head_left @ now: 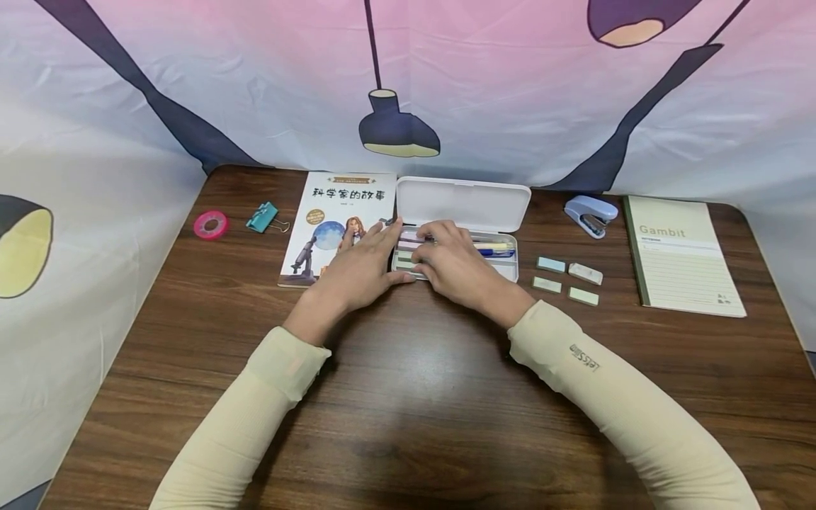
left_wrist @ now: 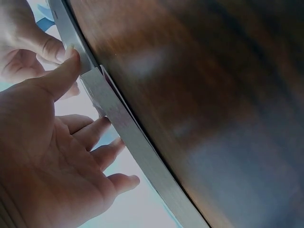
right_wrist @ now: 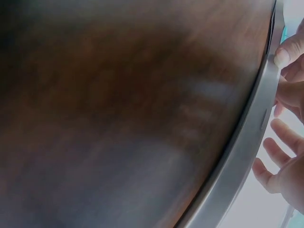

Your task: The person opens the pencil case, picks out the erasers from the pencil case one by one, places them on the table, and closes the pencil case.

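A white pencil case (head_left: 463, 205) lies with its lid raised at the table's back. Inside are a blue pen (head_left: 499, 252), a yellow-barrelled pen (head_left: 494, 245) and pale green blocks (head_left: 404, 263) at the left end. My left hand (head_left: 360, 265) rests along the case's left side, over a picture book (head_left: 304, 234), fingers extended. Its thumb (left_wrist: 69, 66) touches the case's front left corner. My right hand (head_left: 455, 265) reaches into the left part of the tray, fingers bent downward, thumb close to the green blocks. Whether it pinches one I cannot tell.
Right of the case lie several small erasers, including a blue one (head_left: 551, 264) and a white one (head_left: 585, 273). Beyond them are a lavender stapler (head_left: 591, 214) and a notebook (head_left: 685, 258). At the left are a pink tape roll (head_left: 211, 224) and a teal binder clip (head_left: 263, 217).
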A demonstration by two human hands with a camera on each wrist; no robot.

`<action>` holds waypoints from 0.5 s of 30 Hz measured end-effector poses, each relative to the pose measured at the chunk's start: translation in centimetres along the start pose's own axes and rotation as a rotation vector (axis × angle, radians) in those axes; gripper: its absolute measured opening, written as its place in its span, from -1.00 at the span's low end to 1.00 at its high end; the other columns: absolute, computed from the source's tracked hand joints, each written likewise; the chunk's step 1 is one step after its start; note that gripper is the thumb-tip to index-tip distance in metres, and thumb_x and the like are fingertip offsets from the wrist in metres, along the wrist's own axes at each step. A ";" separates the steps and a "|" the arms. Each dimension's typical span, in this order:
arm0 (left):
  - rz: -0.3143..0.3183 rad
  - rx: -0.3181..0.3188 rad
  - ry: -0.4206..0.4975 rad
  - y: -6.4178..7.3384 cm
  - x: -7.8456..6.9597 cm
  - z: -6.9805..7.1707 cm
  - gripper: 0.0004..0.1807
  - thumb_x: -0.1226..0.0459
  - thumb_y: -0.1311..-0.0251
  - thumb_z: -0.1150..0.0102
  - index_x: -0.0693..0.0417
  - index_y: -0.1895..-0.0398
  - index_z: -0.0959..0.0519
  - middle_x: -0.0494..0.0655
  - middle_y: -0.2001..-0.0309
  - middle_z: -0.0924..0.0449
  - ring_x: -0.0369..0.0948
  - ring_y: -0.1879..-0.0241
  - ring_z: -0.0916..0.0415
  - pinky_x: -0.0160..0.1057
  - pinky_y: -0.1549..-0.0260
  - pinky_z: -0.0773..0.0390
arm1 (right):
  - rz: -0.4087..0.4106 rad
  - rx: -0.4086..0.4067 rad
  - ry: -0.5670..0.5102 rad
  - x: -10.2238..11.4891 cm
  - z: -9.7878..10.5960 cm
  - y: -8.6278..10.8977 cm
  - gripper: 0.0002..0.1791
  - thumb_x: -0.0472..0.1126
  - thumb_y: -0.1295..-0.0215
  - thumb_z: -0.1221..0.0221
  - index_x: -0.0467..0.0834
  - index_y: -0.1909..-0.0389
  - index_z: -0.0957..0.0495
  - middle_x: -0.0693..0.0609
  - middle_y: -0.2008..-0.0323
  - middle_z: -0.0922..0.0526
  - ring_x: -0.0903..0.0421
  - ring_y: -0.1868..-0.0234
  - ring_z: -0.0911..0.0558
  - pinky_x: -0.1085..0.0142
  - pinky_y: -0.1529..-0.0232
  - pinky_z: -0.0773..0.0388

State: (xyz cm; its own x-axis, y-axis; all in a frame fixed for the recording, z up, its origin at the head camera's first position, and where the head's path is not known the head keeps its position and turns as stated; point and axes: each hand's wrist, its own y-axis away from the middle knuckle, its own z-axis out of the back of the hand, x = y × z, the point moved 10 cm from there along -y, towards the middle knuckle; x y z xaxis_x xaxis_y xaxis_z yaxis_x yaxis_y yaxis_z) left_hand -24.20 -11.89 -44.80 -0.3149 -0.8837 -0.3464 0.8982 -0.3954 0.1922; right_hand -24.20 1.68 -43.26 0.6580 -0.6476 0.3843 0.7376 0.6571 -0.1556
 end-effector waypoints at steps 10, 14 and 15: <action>-0.017 -0.014 -0.018 -0.1 0.1 -0.1 0.19 -0.40 -0.58 -0.18 -0.08 -0.96 0.14 -0.11 -0.92 0.07 0.07 -0.92 0.05 0.37 -0.89 0.42 | -0.051 0.028 -0.017 3.1 2.7 0.5 -0.81 -0.18 -0.72 -0.29 -0.13 -0.02 -0.86 -0.18 -0.48 -0.59 -0.23 -0.58 -0.48 -0.31 -0.64 -0.38; -0.013 -0.016 -0.021 -0.1 0.1 -0.1 0.20 -0.40 -0.57 -0.20 -0.08 -0.96 0.14 -0.09 -0.92 0.06 0.06 -0.92 0.04 0.36 -0.89 0.43 | -0.065 0.037 -0.039 3.1 2.4 0.5 -0.83 -0.22 -0.70 -0.29 -0.17 -0.01 -0.84 -0.23 -0.49 -0.58 -0.27 -0.59 -0.47 -0.32 -0.63 -0.37; -0.011 -0.015 -0.019 0.0 0.0 -0.1 0.20 -0.39 -0.57 -0.20 -0.08 -0.96 0.14 -0.09 -0.92 0.06 0.06 -0.92 0.04 0.36 -0.89 0.43 | -0.065 0.032 -0.052 2.6 2.0 0.5 -0.83 -0.21 -0.71 -0.29 -0.16 0.00 -0.83 -0.22 -0.49 -0.57 -0.27 -0.60 -0.46 -0.32 -0.64 -0.36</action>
State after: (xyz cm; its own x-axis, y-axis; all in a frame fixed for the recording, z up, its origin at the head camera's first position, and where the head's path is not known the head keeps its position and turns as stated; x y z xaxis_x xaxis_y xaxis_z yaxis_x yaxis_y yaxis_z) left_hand -24.21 -11.87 -44.91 -0.3307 -0.8837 -0.3313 0.8990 -0.4018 0.1743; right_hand -22.46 1.07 -40.50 0.5998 -0.6687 0.4394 0.7726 0.6269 -0.1004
